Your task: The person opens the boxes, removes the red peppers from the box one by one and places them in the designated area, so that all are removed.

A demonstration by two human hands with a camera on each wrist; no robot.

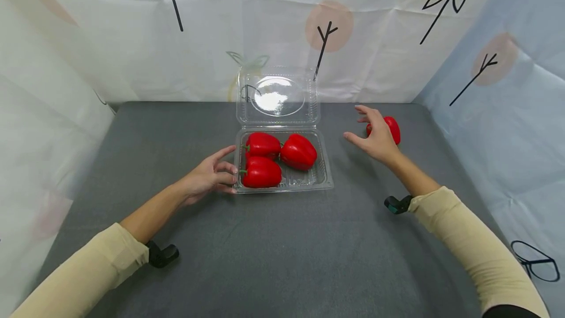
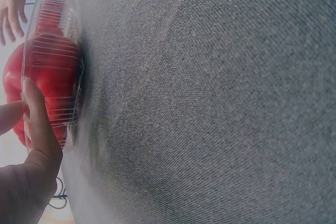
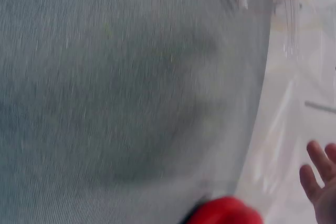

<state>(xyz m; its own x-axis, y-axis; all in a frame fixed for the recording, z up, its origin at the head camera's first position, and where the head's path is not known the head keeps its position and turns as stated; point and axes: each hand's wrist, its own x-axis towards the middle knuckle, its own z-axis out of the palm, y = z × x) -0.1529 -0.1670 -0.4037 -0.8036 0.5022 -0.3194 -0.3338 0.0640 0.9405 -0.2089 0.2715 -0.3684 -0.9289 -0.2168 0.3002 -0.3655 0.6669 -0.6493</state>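
A clear plastic clamshell box (image 1: 328, 180) stands mid-table with its lid (image 1: 304, 94) raised at the back. Three red bell peppers lie in it: one back left (image 1: 262, 145), one front left (image 1: 262, 173), one at right (image 1: 299, 152). My left hand (image 1: 207, 178) touches the box's left rim with loosely bent fingers; the left wrist view shows fingertips (image 2: 35, 95) against the rim beside a pepper (image 2: 50, 61). To the right, my right hand (image 1: 375, 136) is raised with thumb and fingers spread, holding nothing. Another red bell pepper (image 1: 392, 130) sits just beyond it, partly hidden by the hand.
A grey cloth-covered table (image 1: 282, 249) lies under everything. Printed white fabric (image 1: 273, 23) hangs behind it, with more at the left and a bluish panel (image 1: 494, 126) at the right. Each wrist carries a small dark camera, such as the left one (image 1: 162, 255).
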